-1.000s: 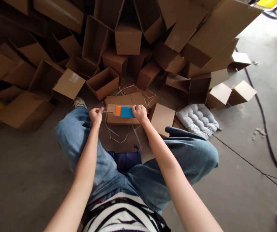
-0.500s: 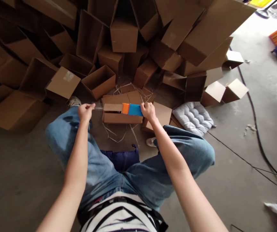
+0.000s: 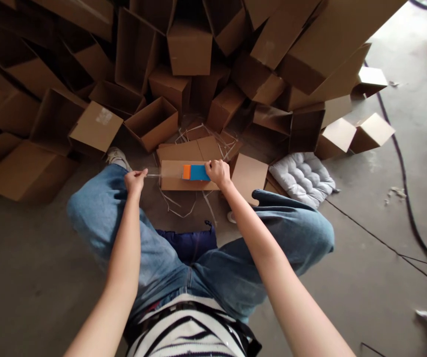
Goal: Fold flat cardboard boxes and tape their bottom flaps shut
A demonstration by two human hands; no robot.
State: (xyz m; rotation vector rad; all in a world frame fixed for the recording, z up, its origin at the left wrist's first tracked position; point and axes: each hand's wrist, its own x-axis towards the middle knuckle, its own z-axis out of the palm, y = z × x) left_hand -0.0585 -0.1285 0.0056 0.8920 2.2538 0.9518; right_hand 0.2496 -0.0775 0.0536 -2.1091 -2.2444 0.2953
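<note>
A long, low cardboard box (image 3: 172,185) lies on the floor between my feet. My right hand (image 3: 219,173) is wrapped round the right end of a blue and orange tape dispenser (image 3: 199,172), which is over the top of this box. Beyond the box's left end, my left hand (image 3: 135,182) is closed in a pinch on a strip of clear tape (image 3: 153,175). The strip runs towards the box; where it passes over the cardboard it is hard to make out. Whether the dispenser touches the top cannot be told.
Many cardboard boxes (image 3: 189,47) are heaped in front, several of them open-topped. White strapping bands (image 3: 187,214) lie around the box. A grey cushion (image 3: 302,178) is at the right, near a black cable (image 3: 402,173). A dark blue bundle (image 3: 189,243) lies between my legs.
My right hand and the tape dispenser have shifted left along the box, and more of its top shows. My left hand is slightly lower, still pinching the tape. The view has moved slightly.
</note>
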